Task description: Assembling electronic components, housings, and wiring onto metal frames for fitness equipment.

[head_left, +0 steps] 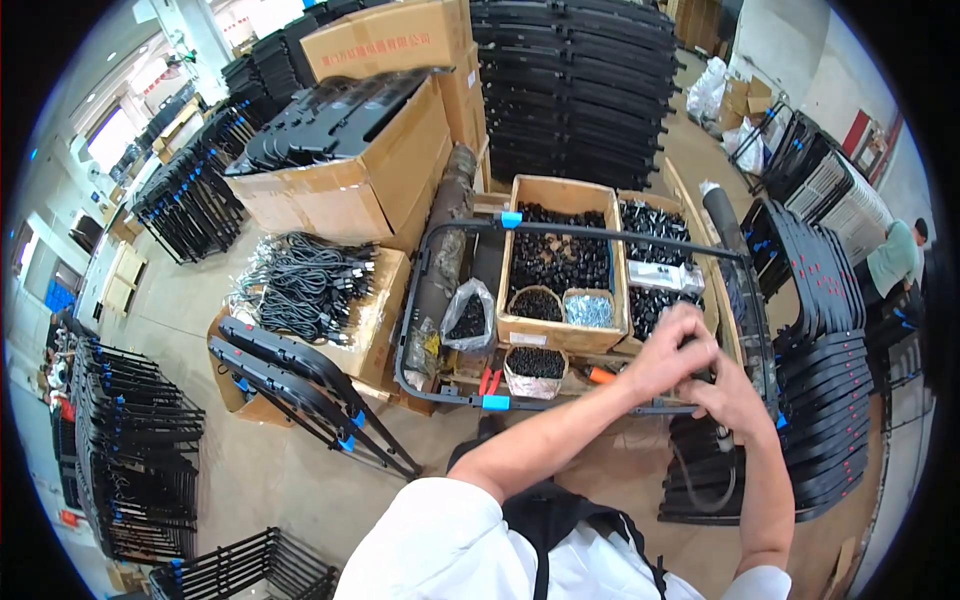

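Observation:
A long black tubular frame (620, 232) with blue clips lies across the bench over the parts boxes. My left hand (675, 350) is above its near right side, fingers closed in a pinch; what they hold is hidden. Close beside it, my right hand (732, 395) is curled around a dark hand tool, mostly hidden by the fingers. From below that hand a metal hose fitting (724, 438) and a clear hose (708, 503) hang down. Both hands are near the frame's right corner, almost touching each other.
Wooden boxes hold black plastic parts (560, 250) and silver screws (590, 310). Red-handled pliers (489, 381) and an orange-handled tool (601, 375) lie at the near edge. Cables (305, 290) are heaped left on a carton. Stacked black frames (815, 400) stand right; a person (895, 260) is beyond.

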Motion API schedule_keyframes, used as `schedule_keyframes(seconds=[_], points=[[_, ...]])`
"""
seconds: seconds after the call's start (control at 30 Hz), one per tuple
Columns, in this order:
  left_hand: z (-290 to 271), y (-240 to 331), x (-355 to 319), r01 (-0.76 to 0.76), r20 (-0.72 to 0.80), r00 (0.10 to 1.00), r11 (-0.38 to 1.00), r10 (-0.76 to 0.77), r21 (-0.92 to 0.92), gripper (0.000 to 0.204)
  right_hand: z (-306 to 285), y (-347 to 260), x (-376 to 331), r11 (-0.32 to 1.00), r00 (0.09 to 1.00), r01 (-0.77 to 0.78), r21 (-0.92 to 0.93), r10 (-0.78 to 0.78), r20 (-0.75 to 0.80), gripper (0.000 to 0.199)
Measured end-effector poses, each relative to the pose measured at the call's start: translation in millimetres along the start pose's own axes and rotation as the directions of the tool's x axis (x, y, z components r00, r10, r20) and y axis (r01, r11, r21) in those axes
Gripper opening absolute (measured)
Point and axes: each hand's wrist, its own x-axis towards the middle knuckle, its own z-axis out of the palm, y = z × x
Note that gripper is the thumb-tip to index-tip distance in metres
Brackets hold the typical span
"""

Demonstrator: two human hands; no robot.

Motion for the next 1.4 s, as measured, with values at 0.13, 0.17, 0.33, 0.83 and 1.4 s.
schedule_keyframes(seconds=[0.13, 0.17, 0.33, 0.83, 1.4], points=[[-57.2, -14.6, -23.3, 0.152, -0.242, 0.966, 0.959, -0.093, 0.237, 0.024, 47.3, 9.3, 32.7, 0.86, 0.964, 0.191, -0.472, -0.255, -0.074, 0.067], [-71.3, -7.1, -31.5, 0.494, -0.247, 0.861, 0.848, -0.445, 0.194, 0.038, 62.9, 6.2, 38.5, 0.857, 0.965, 0.19, -0.478, -0.254, -0.071, 0.063], [-160.3, -70.7, -100.1, 0.84, -0.279, 0.499, 0.537, -0.821, -0.079, 0.059, 166.5, 28.0, 106.1, 0.595, 0.939, 0.338, -0.729, -0.165, 0.301, 0.077], [-351.5, -201.9, -43.2, 0.886, -0.635, 0.43, 0.436, -0.642, 0.158, 0.071, 288.2, 17.4, 335.0, 0.609, 0.899, 0.433, -0.664, -0.35, 0.265, 0.072], [-359.8, -213.9, -29.9, 0.913, -0.673, 0.37, 0.384, -0.64, 0.138, 0.072, 282.5, 24.8, 362.9, 0.673, 0.886, 0.463, -0.576, -0.361, 0.291, 0.072]])
